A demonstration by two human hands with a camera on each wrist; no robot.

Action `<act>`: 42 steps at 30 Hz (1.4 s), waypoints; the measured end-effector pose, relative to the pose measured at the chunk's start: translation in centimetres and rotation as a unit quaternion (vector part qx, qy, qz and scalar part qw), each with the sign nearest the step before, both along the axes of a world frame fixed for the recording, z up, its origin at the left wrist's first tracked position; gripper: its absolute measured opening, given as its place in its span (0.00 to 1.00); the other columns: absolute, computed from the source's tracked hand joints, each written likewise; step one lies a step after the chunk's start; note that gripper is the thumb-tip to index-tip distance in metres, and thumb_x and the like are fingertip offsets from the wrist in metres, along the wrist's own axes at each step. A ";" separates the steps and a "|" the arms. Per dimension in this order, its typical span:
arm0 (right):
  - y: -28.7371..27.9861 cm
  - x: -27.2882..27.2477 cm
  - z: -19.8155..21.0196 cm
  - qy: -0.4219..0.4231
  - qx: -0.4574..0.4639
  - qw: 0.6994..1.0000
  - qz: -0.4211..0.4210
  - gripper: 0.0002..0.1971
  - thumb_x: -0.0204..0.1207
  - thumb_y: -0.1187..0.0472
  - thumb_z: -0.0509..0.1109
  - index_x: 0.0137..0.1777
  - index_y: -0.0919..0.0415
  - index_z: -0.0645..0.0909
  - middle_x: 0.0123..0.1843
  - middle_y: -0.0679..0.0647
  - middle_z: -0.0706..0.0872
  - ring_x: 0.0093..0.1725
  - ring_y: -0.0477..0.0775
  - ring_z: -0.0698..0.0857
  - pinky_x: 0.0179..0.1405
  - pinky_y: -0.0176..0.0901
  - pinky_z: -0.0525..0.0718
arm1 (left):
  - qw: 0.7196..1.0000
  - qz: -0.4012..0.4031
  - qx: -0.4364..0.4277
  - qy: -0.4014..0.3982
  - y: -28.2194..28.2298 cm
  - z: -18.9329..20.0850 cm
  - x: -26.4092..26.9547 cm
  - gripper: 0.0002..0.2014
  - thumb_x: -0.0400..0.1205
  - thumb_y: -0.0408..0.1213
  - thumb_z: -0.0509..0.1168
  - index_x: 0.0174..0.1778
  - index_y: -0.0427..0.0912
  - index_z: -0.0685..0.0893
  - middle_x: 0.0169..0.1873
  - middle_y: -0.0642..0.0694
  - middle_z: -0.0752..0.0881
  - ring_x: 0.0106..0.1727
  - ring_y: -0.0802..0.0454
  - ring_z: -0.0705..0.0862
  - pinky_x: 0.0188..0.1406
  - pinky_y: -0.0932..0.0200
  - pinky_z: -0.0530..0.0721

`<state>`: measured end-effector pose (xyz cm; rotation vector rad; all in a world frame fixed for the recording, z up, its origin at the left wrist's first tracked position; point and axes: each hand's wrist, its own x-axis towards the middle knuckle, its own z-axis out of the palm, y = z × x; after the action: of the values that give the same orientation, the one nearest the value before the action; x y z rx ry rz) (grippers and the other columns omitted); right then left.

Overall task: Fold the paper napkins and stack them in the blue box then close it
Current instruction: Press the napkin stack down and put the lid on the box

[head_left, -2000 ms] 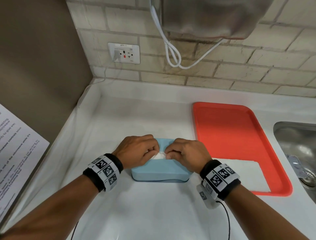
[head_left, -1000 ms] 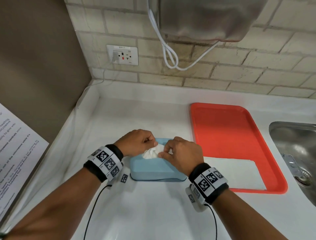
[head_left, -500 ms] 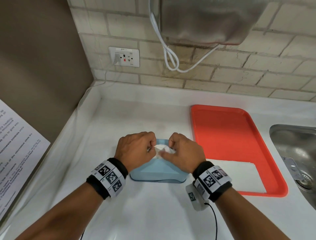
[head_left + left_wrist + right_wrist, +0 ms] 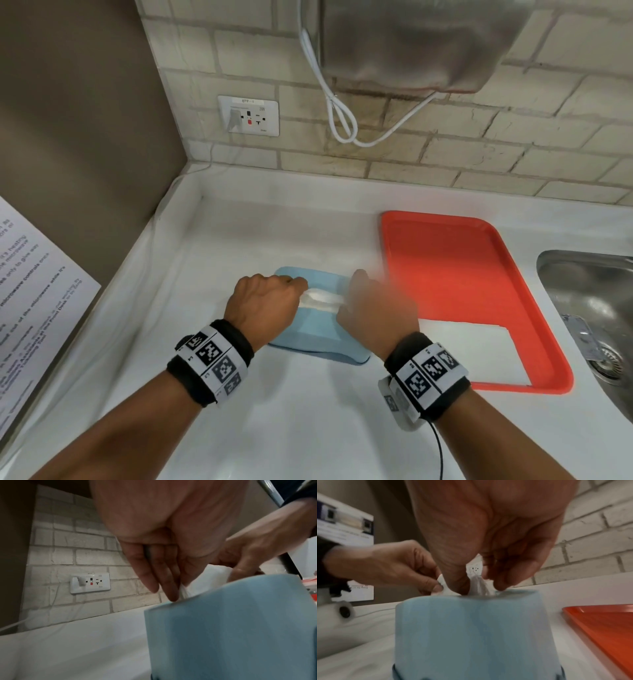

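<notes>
white printed paper (image 4: 30, 291) is posted on the brown wall panel at far left, beside a white counter (image 4: 308, 428) that runs beneath a pale brick wall carrying a wall socket (image 4: 249, 115) and a looped white cable (image 4: 339, 116) under a steel dispenser (image 4: 418, 44). on the counter, left of centre, the person's left hand (image 4: 263, 308), wearing a marker-printed wristband (image 4: 210, 363), has its fingers curled down and pinches the left end of a white paper napkin (image 4: 322, 299) at the slot on top of the blue box (image 4: 315, 339); the left wrist view shows the fingertips (image 4: 171, 596) at the box's top edge with the napkin's paper just beside them. the napkin stands up out of the closed box's top, stretched between the two hands. the right hand (image 4: 376, 311), blurred in the head view and also banded at the wrist, grips the napkin's right end, and the right wrist view shows thumb and fingers pinching bunched paper just above the lid. to the right of the box lies an orange tray (image 4: 479, 267) with a flat white sheet (image 4: 466, 349) on its near part. a steel sink (image 4: 596, 308) fills the far right edge.
</notes>
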<state>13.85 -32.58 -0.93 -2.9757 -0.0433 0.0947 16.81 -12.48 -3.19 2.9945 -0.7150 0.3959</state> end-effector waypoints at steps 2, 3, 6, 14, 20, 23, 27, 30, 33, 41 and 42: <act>-0.1 0.0 0.3 0.018 -0.048 0.999 -0.015 0.13 0.81 0.47 0.63 0.54 0.55 0.68 0.47 0.52 0.85 0.45 0.61 0.85 0.37 0.45 0.71 | 1.000 -0.021 0.008 -0.001 0.3 -0.3 0.2 0.19 0.55 0.24 0.81 0.35 0.49 0.88 0.20 0.53 0.77 0.12 0.46 0.65 0.26 0.69 0.43; -0.2 0.3 0.4 0.023 -0.057 0.998 -0.014 0.11 0.82 0.50 0.63 0.56 0.56 0.71 0.48 0.53 0.86 0.46 0.62 0.85 0.38 0.45 0.71 | 0.999 -0.034 0.001 0.003 0.4 -0.4 0.3 0.19 0.57 0.24 0.81 0.38 0.50 0.89 0.22 0.53 0.79 0.13 0.46 0.71 0.23 0.69 0.48; -0.6 0.9 0.4 0.036 -0.033 0.999 0.014 0.11 0.82 0.56 0.63 0.62 0.54 0.79 0.51 0.55 0.89 0.50 0.63 0.87 0.40 0.45 0.73 | 0.998 -0.066 -0.016 -0.011 0.3 -1.0 0.6 0.18 0.63 0.27 0.79 0.45 0.51 0.91 0.28 0.52 0.84 0.18 0.45 0.79 0.18 0.64 0.64; -1.5 2.3 -1.1 0.075 0.114 0.990 0.014 0.18 0.91 0.50 0.54 0.61 0.61 0.80 0.56 0.61 0.83 0.54 0.66 0.84 0.45 0.48 0.73 | 0.983 0.011 -0.056 0.173 -0.1 2.5 3.2 0.10 0.91 0.46 0.55 0.63 0.60 0.79 0.54 0.56 0.88 0.55 0.42 0.88 0.51 0.50 0.81; -1.7 0.8 -0.2 0.060 0.057 0.996 -0.044 0.17 0.79 0.48 0.69 0.59 0.56 0.71 0.46 0.50 0.82 0.42 0.58 0.80 0.38 0.45 0.75 | 0.985 0.100 -0.010 0.143 -1.3 1.2 0.4 0.26 0.81 0.67 0.64 0.62 0.50 0.69 0.53 0.53 0.80 0.51 0.45 0.84 0.40 0.52 0.74; -2.6 1.2 -0.2 0.066 0.120 0.989 -0.061 0.12 0.75 0.57 0.71 0.55 0.52 0.73 0.46 0.50 0.86 0.43 0.57 0.81 0.38 0.43 0.72 | 0.984 0.128 -0.026 0.122 -1.5 0.9 0.3 0.13 0.87 0.48 0.61 0.64 0.47 0.74 0.54 0.50 0.86 0.51 0.43 0.85 0.40 0.53 0.76; -4.2 1.8 -0.7 0.066 0.245 0.965 -0.061 0.11 0.71 0.66 0.75 0.42 0.47 0.82 0.37 0.42 0.85 0.39 0.49 0.84 0.37 0.38 0.76 | 0.983 0.086 -0.015 0.163 -0.5 1.5 1.0 0.18 0.85 0.35 0.59 0.67 0.56 0.83 0.56 0.52 0.89 0.54 0.42 0.87 0.46 0.53 0.78; -4.6 2.0 -1.3 0.051 0.318 0.946 -0.040 0.08 0.78 0.66 0.74 0.45 0.50 0.88 0.38 0.44 0.89 0.35 0.43 0.85 0.40 0.37 0.80 | 0.986 0.031 0.022 0.162 -0.2 1.8 1.7 0.21 0.86 0.33 0.59 0.71 0.59 0.83 0.57 0.51 0.87 0.54 0.42 0.87 0.44 0.54 0.76; -4.6 2.2 -1.8 0.025 0.287 0.958 0.007 0.06 0.85 0.60 0.69 0.49 0.54 0.87 0.42 0.48 0.89 0.40 0.49 0.85 0.42 0.43 0.80 | 0.984 0.007 0.021 0.178 0.1 2.5 2.9 0.15 0.91 0.43 0.58 0.69 0.59 0.85 0.56 0.50 0.89 0.55 0.43 0.87 0.44 0.55 0.75; -4.4 3.5 -3.0 0.027 0.309 0.949 -0.046 0.09 0.87 0.54 0.66 0.45 0.55 0.80 0.39 0.49 0.86 0.39 0.54 0.92 0.39 0.47 0.84 | 0.940 0.027 -0.148 0.306 1.1 2.6 4.9 0.05 0.88 0.46 0.64 0.57 0.59 0.82 0.45 0.62 0.87 0.54 0.50 0.87 0.54 0.55 0.81; -4.6 3.6 -3.0 0.026 0.326 0.944 -0.055 0.10 0.86 0.54 0.67 0.45 0.55 0.81 0.38 0.47 0.86 0.36 0.51 0.92 0.36 0.42 0.83 | 0.939 0.033 -0.158 0.303 1.3 2.8 4.8 0.05 0.86 0.48 0.67 0.56 0.61 0.80 0.44 0.64 0.87 0.53 0.52 0.87 0.54 0.55 0.81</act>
<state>17.46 -37.17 -3.94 -2.3057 0.0827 0.1174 21.63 -11.21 -0.43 2.6034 -0.4358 -0.3721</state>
